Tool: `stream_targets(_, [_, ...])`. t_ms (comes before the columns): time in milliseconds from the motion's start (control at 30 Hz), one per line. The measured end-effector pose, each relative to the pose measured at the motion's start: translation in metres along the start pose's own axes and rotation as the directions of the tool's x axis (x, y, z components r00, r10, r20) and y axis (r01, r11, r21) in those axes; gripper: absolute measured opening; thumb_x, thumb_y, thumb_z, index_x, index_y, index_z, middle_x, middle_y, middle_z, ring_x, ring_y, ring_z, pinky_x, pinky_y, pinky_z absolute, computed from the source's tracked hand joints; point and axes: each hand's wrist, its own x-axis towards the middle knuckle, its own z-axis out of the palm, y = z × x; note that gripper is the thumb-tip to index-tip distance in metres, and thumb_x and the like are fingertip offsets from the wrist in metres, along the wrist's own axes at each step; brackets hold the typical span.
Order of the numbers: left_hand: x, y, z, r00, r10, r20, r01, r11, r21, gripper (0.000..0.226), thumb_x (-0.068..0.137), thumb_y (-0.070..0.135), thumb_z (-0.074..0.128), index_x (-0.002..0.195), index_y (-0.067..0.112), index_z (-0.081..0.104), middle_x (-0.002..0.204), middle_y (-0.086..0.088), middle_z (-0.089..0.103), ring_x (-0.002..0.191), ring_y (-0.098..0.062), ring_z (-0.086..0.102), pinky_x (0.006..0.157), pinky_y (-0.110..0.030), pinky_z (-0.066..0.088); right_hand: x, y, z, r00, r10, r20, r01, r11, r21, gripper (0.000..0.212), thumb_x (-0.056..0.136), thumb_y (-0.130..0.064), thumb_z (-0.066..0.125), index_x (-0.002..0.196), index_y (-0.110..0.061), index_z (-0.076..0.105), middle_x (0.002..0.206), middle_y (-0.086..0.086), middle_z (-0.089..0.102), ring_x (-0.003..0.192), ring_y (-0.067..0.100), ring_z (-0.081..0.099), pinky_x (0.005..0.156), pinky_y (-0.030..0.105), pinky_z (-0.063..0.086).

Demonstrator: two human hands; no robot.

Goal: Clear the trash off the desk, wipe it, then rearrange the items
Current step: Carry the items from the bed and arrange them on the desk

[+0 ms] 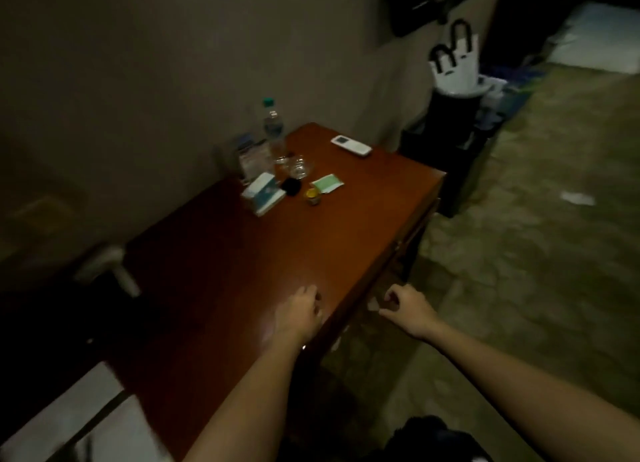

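Observation:
The red-brown wooden desk (242,271) runs away from me along the wall. My left hand (299,311) lies palm down on its near part, close to the front edge, with the fingertips bent under and hidden. My right hand (405,305) hovers just off that edge, loosely cupped, with nothing clearly in it. A small pale scrap (374,304) shows beside its thumb. At the far end stand a water bottle (273,129), a glass (301,167), a white box (263,193), a black round thing (291,186), a yellow-lidded jar (312,196), a green-white packet (327,183) and a white remote (351,145).
A clear card holder (251,158) stands against the wall. Beyond the desk's far end a black bin (453,115) holds white bags with black handles. A white scrap (576,198) lies on the carpet to the right. A white surface (69,423) sits at bottom left.

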Motion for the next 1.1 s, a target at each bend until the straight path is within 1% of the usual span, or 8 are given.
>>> stream_targets(100, [0.05,0.072,0.017,0.986,0.138,0.09,-0.139,0.99,0.008,0.021,0.096,0.029,0.048,0.116,0.027,0.049,0.115,0.006,0.052,0.096,-0.012,0.054,0.084,-0.032,0.052,0.016,0.068,-0.043,0.996,0.084,-0.043,-0.082,0.996,0.037,0.022,0.085,-0.035,0.066,0.096,-0.024,0.05,0.111,0.005,0.053,0.105,0.022,0.052,0.09,0.032,0.044])
stream_targets(200, [0.087,0.141,0.041,0.961,0.228,0.154,-0.235,0.972,0.027,0.023,0.096,0.027,0.047,0.119,0.025,0.048,0.118,0.003,0.051,0.1,-0.017,0.055,0.087,-0.037,0.05,0.024,0.131,-0.083,0.982,0.164,-0.091,-0.158,0.985,0.071,0.024,0.083,-0.029,0.068,0.09,-0.022,0.046,0.097,0.005,0.051,0.089,0.017,0.049,0.071,0.025,0.033])
stream_targets(267, [0.11,0.183,0.055,0.941,0.275,0.195,-0.291,0.955,0.056,0.024,0.097,0.027,0.045,0.12,0.024,0.047,0.119,0.001,0.052,0.102,-0.02,0.057,0.087,-0.039,0.05,0.026,0.17,-0.108,0.968,0.222,-0.115,-0.21,0.972,0.108,0.022,0.083,-0.025,0.068,0.091,-0.021,0.048,0.092,0.002,0.047,0.085,0.014,0.044,0.068,0.023,0.028])
stream_targets(400, [0.153,0.265,0.073,0.877,0.379,0.294,-0.422,0.901,0.098,0.027,0.098,0.029,0.044,0.125,0.024,0.046,0.123,0.0,0.05,0.108,-0.022,0.056,0.09,-0.042,0.049,0.028,0.242,-0.147,0.913,0.38,-0.145,-0.344,0.912,0.224,0.022,0.084,-0.023,0.066,0.103,-0.013,0.06,0.103,0.005,0.055,0.097,0.021,0.053,0.074,0.025,0.037])
stream_targets(633, [0.239,0.406,0.102,0.745,0.494,0.448,-0.613,0.771,0.169,0.029,0.098,0.031,0.041,0.125,0.021,0.048,0.126,-0.003,0.052,0.112,-0.024,0.054,0.089,-0.037,0.046,0.037,0.326,-0.206,0.789,0.583,-0.192,-0.472,0.777,0.417,0.031,0.086,-0.03,0.066,0.11,-0.012,0.061,0.116,0.006,0.054,0.11,0.023,0.053,0.092,0.031,0.045])
stream_targets(767, [0.284,0.514,0.132,0.587,0.603,0.54,-0.756,0.647,0.1,0.031,0.097,0.029,0.042,0.126,0.021,0.049,0.125,-0.004,0.057,0.111,-0.025,0.056,0.087,-0.035,0.046,0.034,0.379,-0.24,0.66,0.719,-0.219,-0.53,0.652,0.542,0.033,0.088,-0.028,0.065,0.113,-0.008,0.059,0.114,0.01,0.059,0.11,0.024,0.054,0.09,0.029,0.042])
stream_targets(933, [0.325,0.648,0.172,0.315,0.688,0.654,-0.926,0.375,0.051,0.033,0.096,0.028,0.042,0.127,0.02,0.05,0.125,-0.006,0.059,0.111,-0.026,0.058,0.088,-0.035,0.048,0.01,0.436,-0.268,0.376,0.906,-0.196,-0.56,0.39,0.731,0.019,0.089,-0.032,0.064,0.097,-0.025,0.049,0.105,-0.003,0.047,0.109,0.019,0.052,0.091,0.029,0.043])
stream_targets(1100, [0.285,0.749,0.222,0.03,0.708,0.706,-0.996,0.081,-0.039,0.029,0.096,0.03,0.045,0.121,0.018,0.054,0.119,-0.007,0.061,0.108,-0.026,0.058,0.084,-0.032,0.047,-0.044,0.478,-0.265,0.098,0.992,-0.074,-0.517,0.114,0.848,0.031,0.088,-0.035,0.064,0.113,-0.018,0.055,0.118,0.002,0.05,0.111,0.021,0.05,0.092,0.032,0.044])
